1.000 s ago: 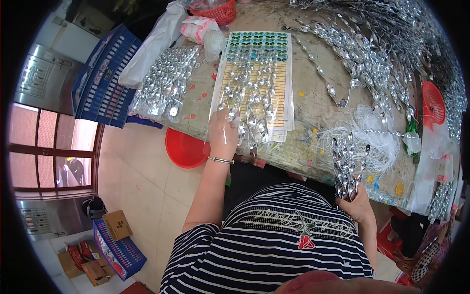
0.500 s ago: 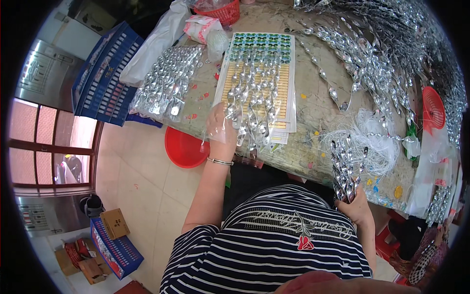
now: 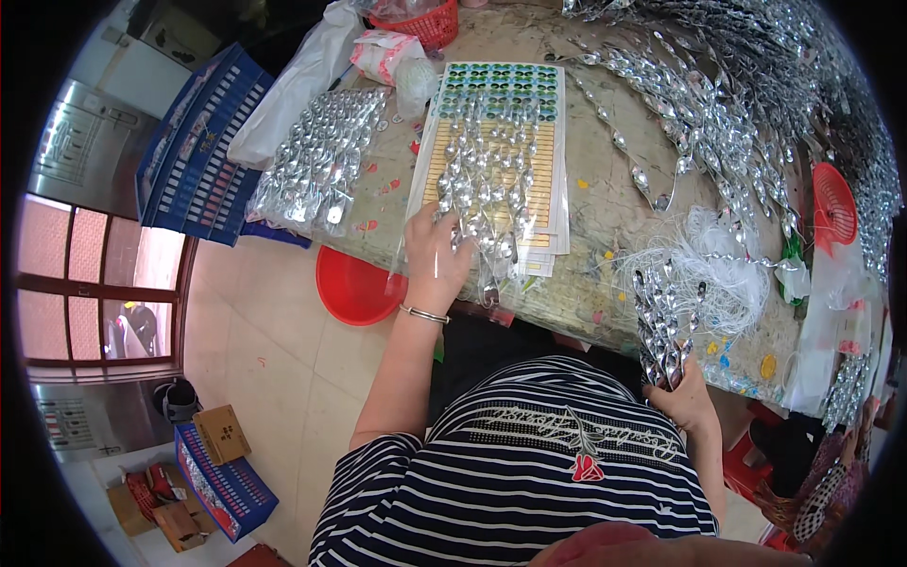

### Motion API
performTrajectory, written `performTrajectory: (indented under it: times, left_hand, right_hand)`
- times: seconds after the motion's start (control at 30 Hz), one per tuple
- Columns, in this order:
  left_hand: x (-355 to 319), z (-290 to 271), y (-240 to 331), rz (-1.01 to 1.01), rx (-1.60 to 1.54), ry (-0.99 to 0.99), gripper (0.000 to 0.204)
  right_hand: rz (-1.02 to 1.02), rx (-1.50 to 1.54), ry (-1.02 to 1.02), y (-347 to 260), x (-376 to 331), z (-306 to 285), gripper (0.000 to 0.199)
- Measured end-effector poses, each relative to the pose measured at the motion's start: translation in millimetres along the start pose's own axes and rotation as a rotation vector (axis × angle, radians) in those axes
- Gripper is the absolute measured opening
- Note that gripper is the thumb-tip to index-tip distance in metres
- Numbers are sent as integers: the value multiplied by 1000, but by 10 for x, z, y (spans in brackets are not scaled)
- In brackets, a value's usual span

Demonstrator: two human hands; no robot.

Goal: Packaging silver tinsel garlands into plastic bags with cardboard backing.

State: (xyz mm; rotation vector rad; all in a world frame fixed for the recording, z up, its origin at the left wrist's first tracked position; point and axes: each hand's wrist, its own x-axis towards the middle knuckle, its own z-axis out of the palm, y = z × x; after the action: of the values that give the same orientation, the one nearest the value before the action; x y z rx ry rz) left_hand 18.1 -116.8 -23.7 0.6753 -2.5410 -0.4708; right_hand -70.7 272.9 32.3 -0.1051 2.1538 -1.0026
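Note:
My left hand [image 3: 436, 253] rests on the near end of a stack of long cards [image 3: 496, 161] covered with rows of shiny silver pieces, fingers pressing on the silver pieces. A bracelet circles that wrist. My right hand [image 3: 682, 392] is closed around a bunch of silver strands [image 3: 661, 321] held upright at the table's near edge. Beside that bunch lies a tangle of white thread [image 3: 713, 269].
A clear bag of silver pieces [image 3: 316, 165] lies left of the cards. Many silver strands [image 3: 727, 104] fan across the table's right. A red basin [image 3: 354, 283] sits on the floor under the table edge. Blue crates [image 3: 194, 151] stand left. A red basket [image 3: 831, 208] is at right.
My left hand has shifted slightly along the near end of the cards. The right hand still holds the bunch in about the same place.

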Motion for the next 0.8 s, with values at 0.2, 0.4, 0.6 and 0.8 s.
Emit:
performTrajectory:
  times: [0.2, 0.4, 0.6, 0.8]
  left_hand:
    - [85, 14, 24, -5, 70, 137, 15]
    - [36, 23, 114, -262, -53, 167, 10]
    - [-201, 54, 141, -251, -416, 226, 29]
    - [-300, -79, 173, -294, -304, 212, 39]
  right_hand:
    - [-10, 55, -14, 1, 3, -2, 68]
    - [-39, 5, -30, 91, 65, -23, 67]
    - [-23, 30, -29, 94, 63, -48, 66]
    - [-31, 52, -15, 112, 73, -63, 63]
